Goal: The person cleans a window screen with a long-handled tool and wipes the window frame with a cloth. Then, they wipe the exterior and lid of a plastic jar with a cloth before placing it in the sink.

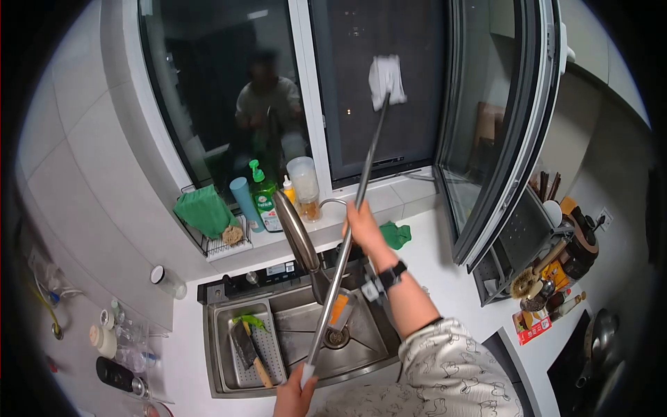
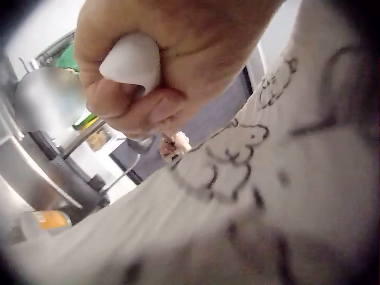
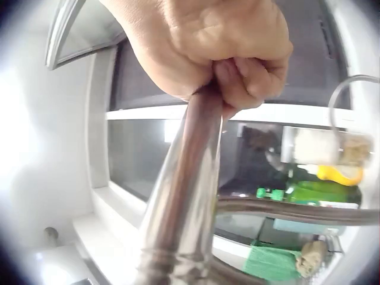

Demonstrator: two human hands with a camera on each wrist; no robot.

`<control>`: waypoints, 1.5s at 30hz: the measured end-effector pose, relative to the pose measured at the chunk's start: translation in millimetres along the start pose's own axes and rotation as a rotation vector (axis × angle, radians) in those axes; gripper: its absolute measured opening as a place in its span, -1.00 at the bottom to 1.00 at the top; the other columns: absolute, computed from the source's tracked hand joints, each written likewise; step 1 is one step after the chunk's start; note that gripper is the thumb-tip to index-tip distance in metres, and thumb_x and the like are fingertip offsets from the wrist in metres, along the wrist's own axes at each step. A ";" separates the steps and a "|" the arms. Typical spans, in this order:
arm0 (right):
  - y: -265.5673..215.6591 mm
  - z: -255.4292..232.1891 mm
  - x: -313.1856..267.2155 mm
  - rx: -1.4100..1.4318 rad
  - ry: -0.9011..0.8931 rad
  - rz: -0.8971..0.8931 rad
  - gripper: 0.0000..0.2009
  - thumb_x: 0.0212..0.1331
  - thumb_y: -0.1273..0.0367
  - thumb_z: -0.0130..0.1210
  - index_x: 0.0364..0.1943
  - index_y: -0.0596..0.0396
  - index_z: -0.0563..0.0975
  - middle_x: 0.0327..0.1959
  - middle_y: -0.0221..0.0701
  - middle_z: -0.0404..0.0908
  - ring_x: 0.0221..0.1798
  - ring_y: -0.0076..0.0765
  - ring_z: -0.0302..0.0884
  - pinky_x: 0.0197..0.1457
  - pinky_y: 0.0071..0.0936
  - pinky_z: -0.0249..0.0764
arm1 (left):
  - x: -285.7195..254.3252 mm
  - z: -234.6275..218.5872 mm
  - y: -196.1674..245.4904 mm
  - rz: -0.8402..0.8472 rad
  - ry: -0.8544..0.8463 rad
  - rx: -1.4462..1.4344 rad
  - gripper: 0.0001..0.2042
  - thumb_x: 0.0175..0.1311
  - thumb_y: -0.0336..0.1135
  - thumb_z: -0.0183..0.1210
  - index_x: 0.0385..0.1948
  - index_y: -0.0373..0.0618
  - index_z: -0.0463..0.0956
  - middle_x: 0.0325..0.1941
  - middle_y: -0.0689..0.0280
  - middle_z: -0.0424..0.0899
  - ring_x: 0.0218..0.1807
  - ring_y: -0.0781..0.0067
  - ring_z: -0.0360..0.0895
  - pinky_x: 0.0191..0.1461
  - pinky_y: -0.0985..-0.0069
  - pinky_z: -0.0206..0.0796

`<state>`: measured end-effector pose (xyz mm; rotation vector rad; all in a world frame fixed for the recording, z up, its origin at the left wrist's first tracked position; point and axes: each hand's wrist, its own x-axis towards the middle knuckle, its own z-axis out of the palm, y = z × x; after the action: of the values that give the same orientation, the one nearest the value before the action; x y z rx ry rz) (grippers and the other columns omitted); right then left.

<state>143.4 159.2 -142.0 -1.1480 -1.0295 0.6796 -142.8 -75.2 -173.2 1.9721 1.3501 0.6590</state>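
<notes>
A long metal pole (image 1: 340, 260) slants up across the sink to a white cloth (image 1: 386, 81) at its far end, which lies against the dark window screen (image 1: 347, 132). My left hand (image 1: 294, 397) grips the white end of the pole low in the head view; the left wrist view shows its fingers (image 2: 139, 113) curled round that white handle (image 2: 133, 59). Higher up, my right hand (image 1: 365, 226) holds the metal shaft; in the right wrist view the fist (image 3: 237, 53) wraps the shaft (image 3: 184, 190).
The faucet (image 1: 299, 233) rises beside the pole. On the sill stand a green soap bottle (image 1: 265, 201), a blue cup (image 1: 244, 198) and a clear container (image 1: 303, 181). A knife (image 1: 244, 345) lies in the sink's tray. The window sash (image 1: 486, 153) stands swung inward at right.
</notes>
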 end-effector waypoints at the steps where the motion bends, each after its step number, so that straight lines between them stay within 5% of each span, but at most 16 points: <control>1: 37.1 -2.7 -7.2 -0.017 0.011 0.014 -0.74 0.29 0.19 -0.25 -0.27 0.12 0.21 -0.80 -0.35 0.36 -0.81 -0.44 0.30 -0.75 -0.52 0.22 | -4.8 3.2 -8.1 -0.062 -0.058 -0.015 -0.65 0.16 -0.38 0.07 -0.01 -0.27 0.36 -0.36 -0.12 0.55 -0.23 -0.15 0.48 -0.12 0.22 0.29; 6: 68.7 -25.7 -16.7 -0.009 -0.030 0.206 -0.78 0.28 0.24 -0.26 -0.27 0.12 0.22 -0.79 -0.33 0.40 -0.83 -0.45 0.25 -0.80 -0.56 0.14 | 1.2 -7.6 -14.2 -0.078 -0.143 0.016 -0.64 0.17 -0.34 0.08 0.01 -0.24 0.35 -0.35 -0.13 0.55 -0.25 -0.17 0.48 -0.12 0.21 0.30; 10: -24.4 -7.2 36.1 0.093 0.094 -0.147 -0.76 0.29 0.21 -0.25 -0.37 0.10 0.25 -0.81 -0.43 0.32 -0.79 -0.53 0.24 -0.80 -0.60 0.11 | 33.8 -19.3 12.5 -0.015 0.009 0.067 -0.65 0.18 -0.28 0.07 0.00 -0.18 0.37 -0.43 -0.10 0.55 -0.34 -0.18 0.48 -0.27 0.17 0.33; 12: -86.0 -2.9 65.5 0.090 -0.009 -0.207 -0.75 0.29 0.19 -0.25 -0.37 0.10 0.25 -0.81 -0.44 0.32 -0.80 -0.54 0.23 -0.79 -0.60 0.11 | 55.8 -20.9 32.5 0.153 0.192 0.017 -0.68 0.18 -0.31 0.08 -0.04 -0.21 0.40 -0.63 0.18 0.48 -0.60 0.43 0.46 -0.47 0.55 0.29; 14: -120.8 -1.2 92.1 0.024 -0.043 -0.227 -0.74 0.30 0.18 -0.24 -0.38 0.09 0.24 -0.81 -0.45 0.32 -0.81 -0.55 0.21 -0.79 -0.60 0.10 | 72.3 -23.8 50.8 0.091 0.183 -0.068 -0.67 0.19 -0.29 0.09 -0.05 -0.22 0.39 -0.64 0.19 0.45 -0.60 0.51 0.41 -0.47 0.57 0.27; 16: -108.0 -5.1 95.4 0.028 -0.025 -0.223 -0.73 0.30 0.17 -0.24 -0.38 0.09 0.24 -0.81 -0.45 0.32 -0.82 -0.55 0.21 -0.79 -0.60 0.11 | 83.6 -18.7 54.5 0.048 0.131 -0.151 -0.64 0.17 -0.28 0.11 -0.02 -0.21 0.37 -0.61 0.05 0.52 -0.55 -0.02 0.52 -0.46 0.39 0.35; 17: -99.2 -7.5 98.6 0.031 -0.010 -0.228 -0.73 0.30 0.17 -0.23 -0.38 0.08 0.24 -0.81 -0.45 0.32 -0.83 -0.55 0.20 -0.79 -0.60 0.11 | 82.3 -9.2 48.6 0.083 0.141 -0.145 -0.66 0.19 -0.28 0.09 -0.03 -0.22 0.38 -0.62 0.16 0.45 -0.57 0.50 0.41 -0.44 0.53 0.29; 21: 4.4 -20.0 54.9 0.076 0.075 -0.099 -0.71 0.28 0.15 -0.21 -0.23 0.11 0.26 -0.76 -0.43 0.35 -0.74 -0.52 0.29 -0.73 -0.61 0.16 | 65.5 16.9 1.2 0.055 0.109 -0.104 -0.64 0.15 -0.30 0.12 -0.03 -0.23 0.38 -0.60 0.07 0.50 -0.54 0.24 0.55 -0.44 0.48 0.31; 23: 39.8 -30.8 29.6 0.053 0.125 0.080 -0.77 0.27 0.22 -0.22 -0.27 0.11 0.25 -0.76 -0.40 0.37 -0.78 -0.48 0.26 -0.77 -0.58 0.15 | 53.0 11.5 -6.1 -0.088 -0.056 0.122 -0.65 0.18 -0.26 0.06 -0.01 -0.15 0.37 -0.45 -0.10 0.54 -0.36 -0.16 0.49 -0.31 0.14 0.32; 27: 28.6 -44.1 39.9 0.056 0.057 0.152 -0.81 0.26 0.25 -0.25 -0.34 0.08 0.25 -0.76 -0.39 0.37 -0.83 -0.50 0.20 -0.81 -0.58 0.10 | 58.9 -21.0 15.1 -0.102 -0.068 0.221 -0.66 0.17 -0.26 0.06 -0.01 -0.09 0.39 -0.39 -0.14 0.53 -0.34 -0.16 0.49 -0.34 0.13 0.31; 28: 11.0 -37.9 45.4 0.108 0.071 0.111 -0.81 0.26 0.25 -0.25 -0.34 0.08 0.25 -0.76 -0.39 0.37 -0.83 -0.51 0.20 -0.81 -0.59 0.09 | 64.7 -29.9 20.2 0.102 0.072 0.167 -0.66 0.13 -0.32 0.13 -0.07 -0.24 0.41 -0.62 0.04 0.50 -0.53 0.08 0.55 -0.46 0.45 0.32; 36: -129.7 -27.0 127.3 0.026 -0.063 -0.137 -0.76 0.26 0.25 -0.26 -0.44 0.11 0.28 -0.81 -0.41 0.33 -0.83 -0.52 0.19 -0.81 -0.57 0.09 | 109.8 -38.8 75.2 0.186 0.201 -0.005 -0.66 0.16 -0.35 0.11 -0.02 -0.21 0.37 -0.55 -0.01 0.51 -0.59 0.16 0.52 -0.49 0.50 0.30; 40: -78.7 -37.7 101.6 0.058 0.030 -0.087 -0.74 0.29 0.16 -0.23 -0.33 0.07 0.24 -0.81 -0.43 0.32 -0.84 -0.53 0.20 -0.80 -0.57 0.11 | 104.8 0.3 44.9 0.134 0.118 -0.098 -0.66 0.16 -0.32 0.11 -0.02 -0.17 0.38 -0.50 -0.04 0.53 -0.46 0.00 0.55 -0.46 0.42 0.35; 42: -25.1 -39.0 80.9 0.076 0.102 -0.126 -0.74 0.28 0.16 -0.22 -0.30 0.07 0.25 -0.81 -0.43 0.32 -0.82 -0.51 0.23 -0.80 -0.56 0.13 | 90.4 11.6 24.4 0.025 0.058 -0.043 -0.64 0.14 -0.36 0.13 -0.01 -0.22 0.39 -0.60 0.12 0.51 -0.60 0.42 0.44 -0.43 0.56 0.30; 43: -5.1 -41.8 65.2 0.070 0.091 -0.106 -0.74 0.27 0.16 -0.22 -0.30 0.08 0.25 -0.79 -0.43 0.34 -0.81 -0.49 0.25 -0.80 -0.55 0.14 | 82.0 12.9 17.2 0.032 0.052 -0.048 -0.64 0.14 -0.36 0.13 -0.01 -0.22 0.39 -0.60 0.12 0.51 -0.60 0.42 0.44 -0.43 0.56 0.30; 45: 27.3 -45.5 48.5 0.000 0.117 0.093 -0.78 0.26 0.22 -0.24 -0.33 0.08 0.26 -0.74 -0.40 0.37 -0.80 -0.47 0.26 -0.80 -0.56 0.14 | 63.9 7.3 8.1 -0.037 -0.043 0.095 -0.64 0.16 -0.27 0.06 0.01 -0.10 0.37 -0.38 -0.14 0.53 -0.35 -0.17 0.48 -0.32 0.13 0.30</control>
<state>206.2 191.1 -156.4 -1.2271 -0.8822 0.6774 -110.7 -19.1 -169.2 2.0194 1.4114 0.5414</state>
